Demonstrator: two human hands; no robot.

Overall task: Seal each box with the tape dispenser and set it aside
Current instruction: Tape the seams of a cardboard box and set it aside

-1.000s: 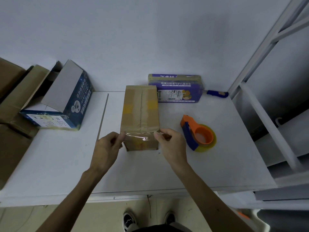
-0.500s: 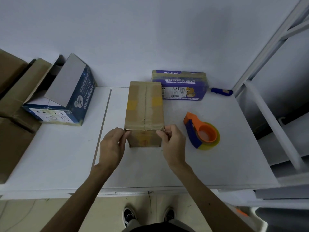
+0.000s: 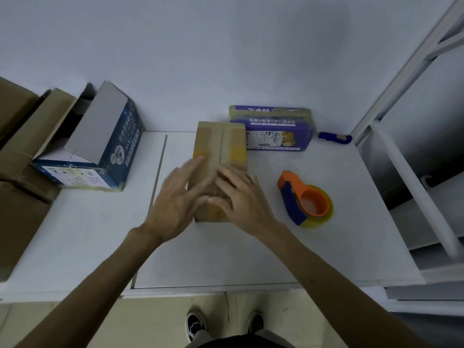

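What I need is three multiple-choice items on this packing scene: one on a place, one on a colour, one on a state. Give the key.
1. Where is the tape dispenser? A. On the table, right of the brown box. B. On top of the brown box. C. In a hand.
2. What colour is the pack behind the brown box? A. Red. B. Purple. C. Green.
3. How are the left hand and right hand? A. Gripping the dispenser. B. Off the table. C. Open, on the brown box's top.
Key: 1A, it lies untouched beside the box; 2B, its wrap is purple; 3C, both lie flat over the box.
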